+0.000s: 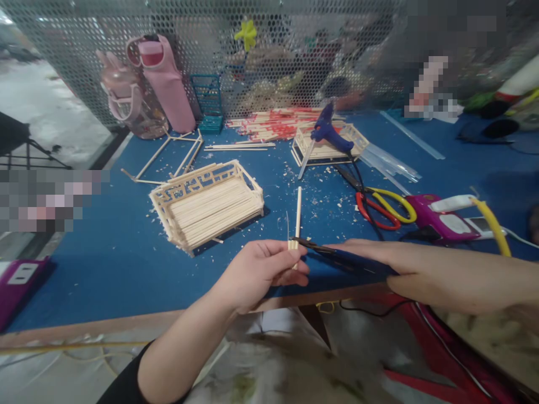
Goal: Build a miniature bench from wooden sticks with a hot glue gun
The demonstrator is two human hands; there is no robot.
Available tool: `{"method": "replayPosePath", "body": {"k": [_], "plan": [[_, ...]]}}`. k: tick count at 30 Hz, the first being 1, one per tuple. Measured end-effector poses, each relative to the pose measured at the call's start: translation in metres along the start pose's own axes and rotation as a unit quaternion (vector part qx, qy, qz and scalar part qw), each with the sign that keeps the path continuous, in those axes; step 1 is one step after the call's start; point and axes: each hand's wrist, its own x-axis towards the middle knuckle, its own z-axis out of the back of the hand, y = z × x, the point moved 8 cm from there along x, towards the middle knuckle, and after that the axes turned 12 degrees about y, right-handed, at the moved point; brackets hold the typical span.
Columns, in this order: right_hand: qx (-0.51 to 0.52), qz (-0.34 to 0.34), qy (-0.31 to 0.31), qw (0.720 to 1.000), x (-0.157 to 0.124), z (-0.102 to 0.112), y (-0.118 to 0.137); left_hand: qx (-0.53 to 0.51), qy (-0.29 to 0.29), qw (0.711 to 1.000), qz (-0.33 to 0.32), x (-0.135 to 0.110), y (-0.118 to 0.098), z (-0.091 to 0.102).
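My left hand (pixel 261 272) pinches a thin wooden stick (pixel 297 216) by its lower end, holding it upright over the blue table (pixel 105 258). My right hand (pixel 379 261) is closed round a dark cutting tool (pixel 320 248) whose tip meets the stick just above my left fingers. A little bench built of wooden sticks (pixel 206 203) lies to the left of my hands. Wood chips are scattered around.
A blue glue gun (pixel 330 133) rests on a second stick frame (pixel 328 147) at the back. Red and yellow scissors (pixel 381 205), a purple device (pixel 440 219), a pile of sticks (pixel 273 123), a pink bottle (pixel 166 78) and a perforated metal screen (pixel 84 39) are around.
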Motion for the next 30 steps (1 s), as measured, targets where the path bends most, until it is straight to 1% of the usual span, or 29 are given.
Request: {"method": "replayPosePath", "body": {"k": [4,6,9,12,15,17,22,27,30], "plan": [[-0.001,-0.012,0.025,1.000,0.002,-0.002,0.004,0.010,0.010,1.000,0.015,0.001,0.002,-0.003],[-0.014,-0.025,0.012,1.000,0.002,-0.001,0.000,0.013,0.010,1.000,0.017,0.001,0.002,-0.003],[-0.040,-0.053,-0.019,0.998,0.000,0.003,-0.013,0.023,0.010,1.000,0.014,0.001,0.002,-0.003],[-0.059,-0.052,-0.030,0.996,0.000,0.006,-0.022,0.043,0.016,0.999,0.008,0.001,0.001,-0.003],[-0.054,-0.045,-0.023,0.997,0.003,0.008,-0.022,0.071,0.017,0.997,0.000,0.001,0.001,-0.004],[-0.050,-0.056,-0.024,0.997,0.007,0.009,-0.021,0.092,0.014,0.996,-0.005,0.001,0.001,-0.004],[-0.088,-0.099,-0.061,0.989,0.016,0.010,-0.018,0.153,0.014,0.988,-0.025,0.001,-0.004,-0.008],[-0.148,-0.110,-0.112,0.977,0.018,0.007,-0.011,0.153,-0.016,0.987,-0.056,0.002,-0.005,-0.008],[-0.209,-0.111,-0.152,0.960,0.018,0.008,-0.011,0.178,-0.073,0.979,-0.065,0.002,-0.003,-0.004]]}}
